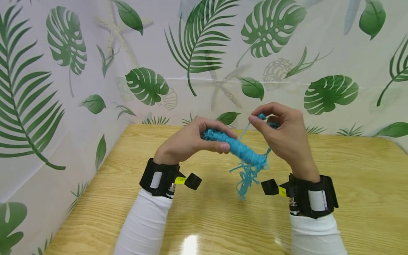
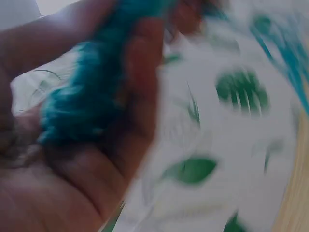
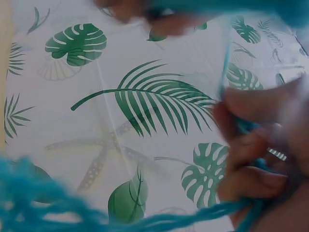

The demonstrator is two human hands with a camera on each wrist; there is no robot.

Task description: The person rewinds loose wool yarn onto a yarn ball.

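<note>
A bundle of blue yarn [image 1: 243,150], wound into a long roll, is held above the table and slants down to the right. My left hand [image 1: 194,138] grips its upper left end, thumb in front and fingers behind; the left wrist view shows the roll [image 2: 84,96] lying across the palm. My right hand [image 1: 285,132] pinches a strand [image 1: 244,131] that runs taut from the roll to the fingertips. More yarn passes through its curled fingers [image 3: 251,183]. A loose tangle of yarn [image 1: 247,180] hangs below the roll's lower end.
The wooden table [image 1: 207,219] lies beneath both hands. Behind it and along the left hangs a white cloth [image 1: 153,46] printed with green leaves. Each wrist wears a black strap, the left strap [image 1: 159,179] and the right strap [image 1: 313,196], with a small camera block.
</note>
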